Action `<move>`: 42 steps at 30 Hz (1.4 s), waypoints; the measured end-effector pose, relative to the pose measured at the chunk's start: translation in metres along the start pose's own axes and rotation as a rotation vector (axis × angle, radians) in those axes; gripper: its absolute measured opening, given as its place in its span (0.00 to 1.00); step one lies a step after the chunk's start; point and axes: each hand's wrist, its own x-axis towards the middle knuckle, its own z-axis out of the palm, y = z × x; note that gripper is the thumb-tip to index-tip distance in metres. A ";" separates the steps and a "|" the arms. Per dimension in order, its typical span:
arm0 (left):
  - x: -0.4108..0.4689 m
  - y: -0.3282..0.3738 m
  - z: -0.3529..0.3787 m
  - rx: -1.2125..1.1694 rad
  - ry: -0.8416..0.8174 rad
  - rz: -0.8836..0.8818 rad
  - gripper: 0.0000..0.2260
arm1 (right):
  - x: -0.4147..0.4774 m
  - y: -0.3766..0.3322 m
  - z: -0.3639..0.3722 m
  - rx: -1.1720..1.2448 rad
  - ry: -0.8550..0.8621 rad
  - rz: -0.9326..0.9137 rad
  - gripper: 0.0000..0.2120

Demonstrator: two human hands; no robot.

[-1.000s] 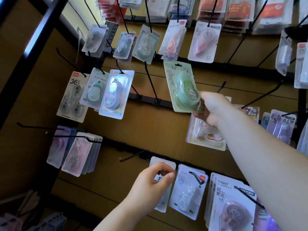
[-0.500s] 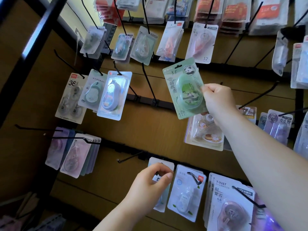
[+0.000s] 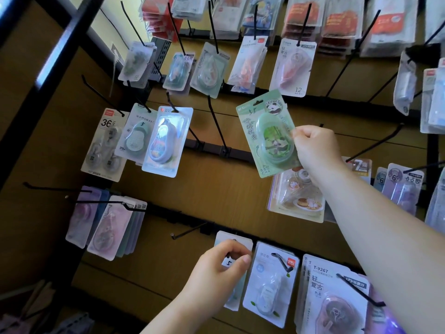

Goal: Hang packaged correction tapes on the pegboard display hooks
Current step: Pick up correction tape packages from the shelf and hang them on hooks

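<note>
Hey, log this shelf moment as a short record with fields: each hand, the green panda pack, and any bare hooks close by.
right hand: grips the green panda pack by its right edge
green panda pack: tilted, held in front of the middle row, on no hook
left hand: pinches a white pack in the bottom row; its hook is hidden
bare hooks: middle-row hook left of the green panda pack; lower hook up-left of the left hand

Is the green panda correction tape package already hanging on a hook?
No, the right hand holds the green panda package by its edge, tilted, with no hook through its hang hole.
</note>
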 end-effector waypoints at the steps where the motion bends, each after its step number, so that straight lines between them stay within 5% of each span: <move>1: 0.000 0.000 0.000 0.005 0.002 -0.002 0.08 | -0.001 0.001 -0.001 -0.010 0.000 -0.004 0.14; 8: -0.001 0.002 0.001 0.009 0.011 -0.002 0.09 | -0.003 0.005 0.001 -0.073 -0.001 -0.090 0.15; 14: -0.001 0.003 0.000 0.034 0.021 0.002 0.09 | 0.001 -0.001 0.003 0.280 -0.075 0.268 0.08; 19: -0.002 0.004 0.000 0.045 0.021 0.007 0.09 | -0.002 -0.004 0.007 0.360 -0.206 0.379 0.09; 27: -0.002 0.005 0.000 0.041 0.012 0.019 0.09 | -0.007 0.005 0.001 0.112 -0.056 -0.012 0.10; 42: -0.002 0.005 0.000 0.041 0.014 0.007 0.09 | -0.003 0.008 0.007 0.159 -0.071 0.164 0.09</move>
